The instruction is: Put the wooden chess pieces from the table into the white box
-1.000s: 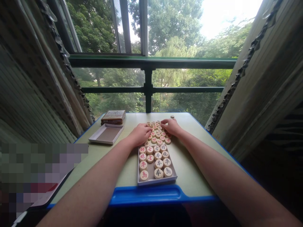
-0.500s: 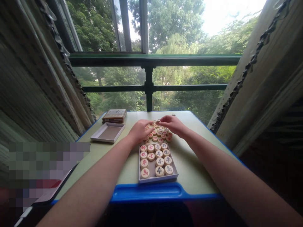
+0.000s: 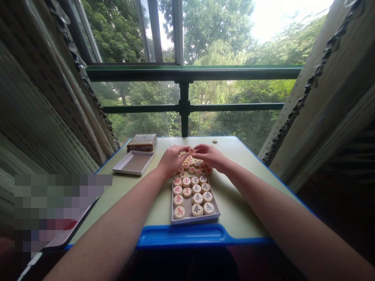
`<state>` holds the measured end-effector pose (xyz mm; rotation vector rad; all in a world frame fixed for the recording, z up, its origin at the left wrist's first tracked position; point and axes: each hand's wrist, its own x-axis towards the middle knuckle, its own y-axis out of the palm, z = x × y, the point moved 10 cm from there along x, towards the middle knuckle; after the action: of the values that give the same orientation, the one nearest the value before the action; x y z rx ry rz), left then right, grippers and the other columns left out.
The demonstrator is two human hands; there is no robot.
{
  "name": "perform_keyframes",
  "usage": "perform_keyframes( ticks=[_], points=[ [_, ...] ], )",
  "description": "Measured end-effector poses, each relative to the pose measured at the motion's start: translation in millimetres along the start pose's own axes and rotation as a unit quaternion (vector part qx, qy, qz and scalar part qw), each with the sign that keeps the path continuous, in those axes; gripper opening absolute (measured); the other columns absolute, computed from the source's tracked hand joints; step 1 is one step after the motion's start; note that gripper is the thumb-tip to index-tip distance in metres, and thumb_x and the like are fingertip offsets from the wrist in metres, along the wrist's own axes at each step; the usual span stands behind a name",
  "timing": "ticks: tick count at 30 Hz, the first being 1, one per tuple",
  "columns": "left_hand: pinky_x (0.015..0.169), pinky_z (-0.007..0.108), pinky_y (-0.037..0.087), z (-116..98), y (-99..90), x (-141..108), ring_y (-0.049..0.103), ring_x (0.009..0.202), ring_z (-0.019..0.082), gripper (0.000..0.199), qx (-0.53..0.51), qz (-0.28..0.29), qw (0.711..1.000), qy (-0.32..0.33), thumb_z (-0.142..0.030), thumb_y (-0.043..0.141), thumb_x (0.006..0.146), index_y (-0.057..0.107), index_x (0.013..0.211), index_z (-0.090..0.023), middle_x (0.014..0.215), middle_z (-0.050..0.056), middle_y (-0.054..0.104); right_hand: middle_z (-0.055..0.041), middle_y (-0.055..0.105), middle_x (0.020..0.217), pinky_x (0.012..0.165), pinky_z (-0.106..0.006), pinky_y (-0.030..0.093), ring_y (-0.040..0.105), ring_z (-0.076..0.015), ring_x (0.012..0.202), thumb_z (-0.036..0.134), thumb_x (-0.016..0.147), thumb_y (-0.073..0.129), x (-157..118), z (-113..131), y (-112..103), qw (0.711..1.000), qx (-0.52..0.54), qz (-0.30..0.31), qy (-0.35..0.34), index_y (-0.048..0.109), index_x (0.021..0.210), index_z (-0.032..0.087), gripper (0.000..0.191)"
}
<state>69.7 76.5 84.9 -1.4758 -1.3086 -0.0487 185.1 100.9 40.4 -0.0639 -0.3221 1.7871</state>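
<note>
Cream-coloured and round, a red-lettered piece (image 3: 191,150) sits between both hands over the far side of the loose pieces (image 3: 191,170), its face turned toward me and its character too small to read from my end. I have the right hand's (image 3: 212,156) fingertips pinched on its right side; the left hand (image 3: 171,160) reaches its left edge with thumb and finger, though I can't tell whether they grip or only touch. I judge the step in hand to be picking out single pieces by their characters, and my next move would call for one hand to take the full hold and lift clear without brushing the neighbours. Nearest me on the pale table (image 3: 234,222), the shallow box (image 3: 187,205) gives me the best reading: its left column (image 3: 178,200) runs 帥, what looks like 炮, 車 and 馬 in red; the second column (image 3: 186,191) shows 士 twice in red, then bare floor; the third column (image 3: 197,198) has a dark 士 above three 卒; the right column (image 3: 207,196) runs 將, probably 炮, 車, 馬, also dark. Beyond a lid-like tray (image 3: 134,163), print on the stacked packages (image 3: 142,142) defeats me; I make out no brand. One stray piece (image 3: 215,141) lies near the far edge, unreadable.
</note>
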Motion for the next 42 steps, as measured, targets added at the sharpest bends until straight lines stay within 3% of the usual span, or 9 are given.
perform_keyframes(
  ticks=[9, 13, 16, 20, 24, 32, 36, 42],
  points=[
    [0.084, 0.031, 0.047, 1.5, 3.6, 0.5, 0.061, 0.091, 0.018, 0.023, -0.003, 0.021, 1.0, -0.015, -0.024, 0.053, 0.082, 0.066, 0.099, -0.017, 0.097, 0.006, 0.069, -0.0031, 0.068, 0.08, 0.061, -0.022, 0.046, 0.059, -0.0107, 0.067, 0.025, 0.071, 0.066, -3.5, 18.4, 0.8, 0.979, -0.184, -0.031, -0.085, 0.06, 0.099, 0.016, 0.03],
    [0.088, 0.032, 0.046, 6.9, 12.3, -1.2, 0.06, 0.096, 0.019, 0.027, 0.033, 0.051, 0.998, -0.031, -0.021, 0.049, 0.083, 0.065, 0.104, -0.017, 0.101, 0.006, 0.068, -0.0045, 0.068, 0.085, 0.067, -0.024, 0.044, 0.059, -0.0137, 0.073, 0.029, 0.073, 0.064, -2.0, 20.5, -2.4, 0.931, -0.347, -0.052, -0.102, 0.066, 0.092, 0.017, 0.023],
    [0.09, 0.031, 0.045, 9.5, 26.0, -4.1, 0.058, 0.099, 0.019, 0.03, 0.058, 0.106, 0.992, -0.033, -0.021, 0.045, 0.084, 0.065, 0.105, -0.017, 0.103, 0.007, 0.067, -0.0064, 0.068, 0.088, 0.067, -0.024, 0.043, 0.06, -0.017, 0.078, 0.034, 0.072, 0.062, 1.2, 12.1, -6.8, 0.899, -0.427, -0.056, -0.077, 0.069, 0.088, 0.017, 0.023],
    [0.092, 0.03, 0.044, 12.6, 41.4, -8.1, 0.058, 0.1, 0.019, 0.032, 0.092, 0.17, 0.981, -0.021, -0.02, 0.043, 0.082, 0.067, 0.104, -0.018, 0.102, 0.007, 0.067, -0.0066, 0.068, 0.089, 0.06, -0.022, 0.043, 0.061, -0.0158, 0.07, 0.042, 0.072, 0.061, 4.8, -4.0, -11.0, 0.903, -0.428, -0.039, -0.014, 0.071, 0.09, 0.02, 0.03],
    [0.092, 0.029, 0.044, 17.5, 42.6, -8.0, 0.057, 0.1, 0.018, 0.033, 0.109, 0.178, 0.978, -0.027, -0.018, 0.042, 0.081, 0.066, 0.104, -0.019, 0.103, 0.005, 0.067, -0.0053, 0.069, 0.084, 0.059, -0.021, 0.043, 0.062, -0.0153, 0.068, 0.042, 0.074, 0.059, 6.3, -10.6, -12.3, 0.907, -0.42, -0.032, 0.02, 0.07, 0.099, 0.022, 0.033],
    [0.092, 0.028, 0.043, 18.7, 40.0, -8.7, 0.056, 0.101, 0.018, 0.035, 0.13, 0.174, 0.975, -0.035, -0.017, 0.041, 0.08, 0.067, 0.104, -0.019, 0.104, 0.005, 0.067, -0.0083, 0.069, 0.093, 0.067, -0.024, 0.045, 0.063, -0.0178, 0.076, 0.039, 0.077, 0.055, 5.8, -2.4, -25.7, 0.883, -0.462, -0.083, 0.002, 0.072, 0.093, 0.019, 0.03],
    [0.092, 0.028, 0.043, 18.8, 40.8, -8.4, 0.057, 0.1, 0.018, 0.035, 0.128, 0.177, 0.975, -0.032, -0.016, 0.041, 0.079, 0.067, 0.103, -0.02, 0.103, 0.005, 0.067, -0.0088, 0.067, 0.095, 0.067, -0.023, 0.045, 0.061, -0.0174, 0.077, 0.045, 0.075, 0.057, 6.8, 0.1, -17.5, 0.894, -0.442, -0.073, -0.025, 0.072, 0.095, 0.02, 0.035],
    [0.091, 0.029, 0.044, 19.6, 39.2, -7.7, 0.057, 0.1, 0.018, 0.034, 0.128, 0.173, 0.976, -0.034, -0.016, 0.041, 0.079, 0.068, 0.1, -0.02, 0.103, 0.005, 0.067, -0.0067, 0.07, 0.084, 0.058, -0.021, 0.042, 0.061, -0.0157, 0.067, 0.042, 0.071, 0.061, 9.4, -6.4, -11.9, 0.901, -0.429, -0.063, -0.001, 0.072, 0.09, 0.02, 0.03]
  ],
)
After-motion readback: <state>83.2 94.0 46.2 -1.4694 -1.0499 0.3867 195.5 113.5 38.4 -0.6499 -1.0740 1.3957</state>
